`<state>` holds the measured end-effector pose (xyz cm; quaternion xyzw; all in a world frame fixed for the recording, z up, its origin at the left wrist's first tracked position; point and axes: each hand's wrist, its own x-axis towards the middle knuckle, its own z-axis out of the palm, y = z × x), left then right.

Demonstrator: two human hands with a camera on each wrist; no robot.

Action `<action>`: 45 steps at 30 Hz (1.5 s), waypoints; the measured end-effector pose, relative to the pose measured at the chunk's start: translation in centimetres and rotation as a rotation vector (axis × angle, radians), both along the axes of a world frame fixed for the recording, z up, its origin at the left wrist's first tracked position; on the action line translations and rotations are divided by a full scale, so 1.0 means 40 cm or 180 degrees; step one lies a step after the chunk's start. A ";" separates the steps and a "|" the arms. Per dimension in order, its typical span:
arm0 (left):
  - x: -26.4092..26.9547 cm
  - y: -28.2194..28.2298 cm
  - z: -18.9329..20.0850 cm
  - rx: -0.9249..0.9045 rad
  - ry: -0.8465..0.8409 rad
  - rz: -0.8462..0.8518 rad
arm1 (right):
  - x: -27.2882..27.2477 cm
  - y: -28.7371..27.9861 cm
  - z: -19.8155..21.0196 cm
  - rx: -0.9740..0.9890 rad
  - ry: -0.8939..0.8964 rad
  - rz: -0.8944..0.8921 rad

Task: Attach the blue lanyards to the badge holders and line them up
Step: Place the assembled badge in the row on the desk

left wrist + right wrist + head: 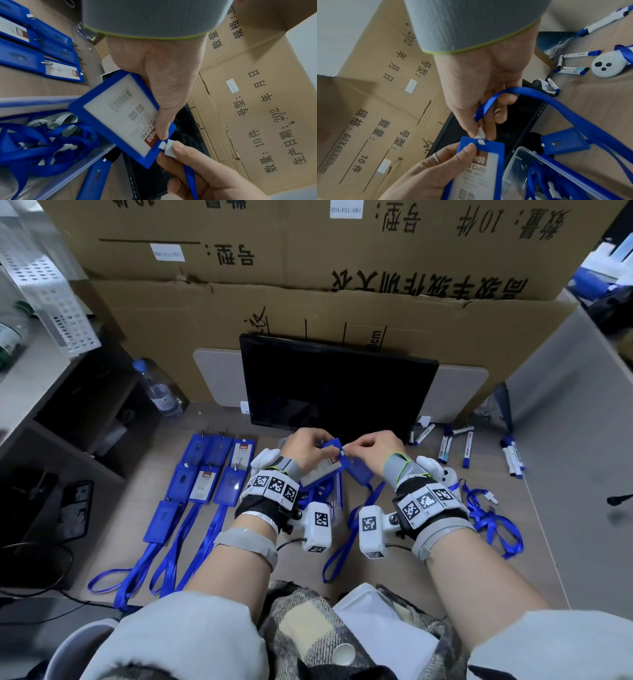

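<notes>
Left of centre on the surface (428, 570), roughly seven finished blue plastic badge holders (205, 474) sit lined up. Mid-frame, left hand (305, 448) grips another rectangular blue holder (120, 119); right hand (376, 450) fingers pinch the white lanyard clip (169, 148) at its slot. More blue ribbon lanyards (493, 522) wait lower right.

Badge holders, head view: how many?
9 holders. Seven lined up left: far row of three, middle row of three, one nearest. One held in left hand, one on desk under right hand. More may hide behind hands.
</notes>
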<state>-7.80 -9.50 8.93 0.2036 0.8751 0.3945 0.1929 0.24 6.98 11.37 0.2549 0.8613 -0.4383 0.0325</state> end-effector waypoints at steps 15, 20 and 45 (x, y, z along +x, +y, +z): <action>-0.043 -0.040 -0.017 -0.0012 -0.0126 0.0656 | -0.030 -0.011 -0.056 0.0060 -0.0035 -0.0275; -0.067 -0.064 -0.024 -0.0186 -0.0036 0.1326 | -0.027 0.006 -0.078 0.0216 -0.0673 -0.0778; 0.010 -0.154 -0.170 -0.0008 -0.1099 0.0873 | 0.025 -0.136 -0.145 -0.1187 -0.0788 -0.0696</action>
